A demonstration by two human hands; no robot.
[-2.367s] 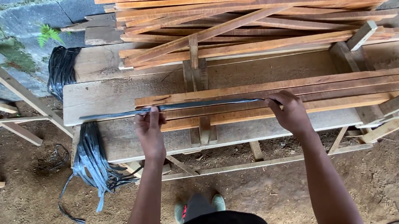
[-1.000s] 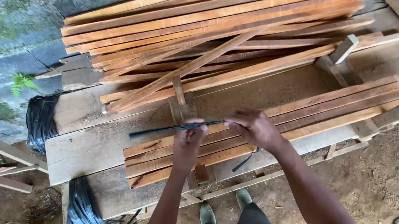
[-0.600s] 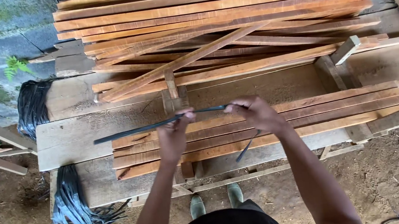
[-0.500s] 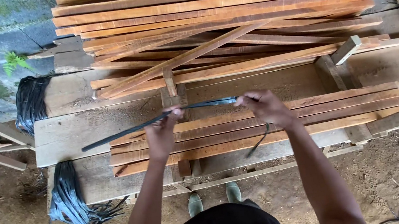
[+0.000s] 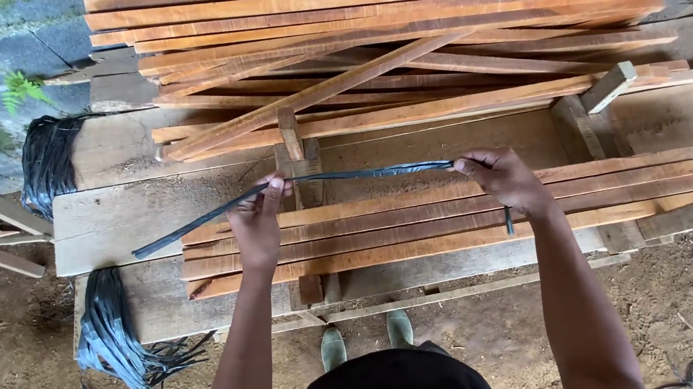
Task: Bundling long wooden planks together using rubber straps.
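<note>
Left hand and right hand each pinched a thin dark plastic strap, held taut between them above a row of long reddish wooden slats on the rough plank table. The strap's left end trailed down past the left hand; a bundle of dark straps hung off the table's left edge.

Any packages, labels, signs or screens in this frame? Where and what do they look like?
None in view: no package, label, sign or screen.
Nearest to packing material: a dark plastic strap stretched between the left hand and right hand.
Bundle of dark straps hanging off the bench's left end.
Second black bundle by the wall at the left.
</note>
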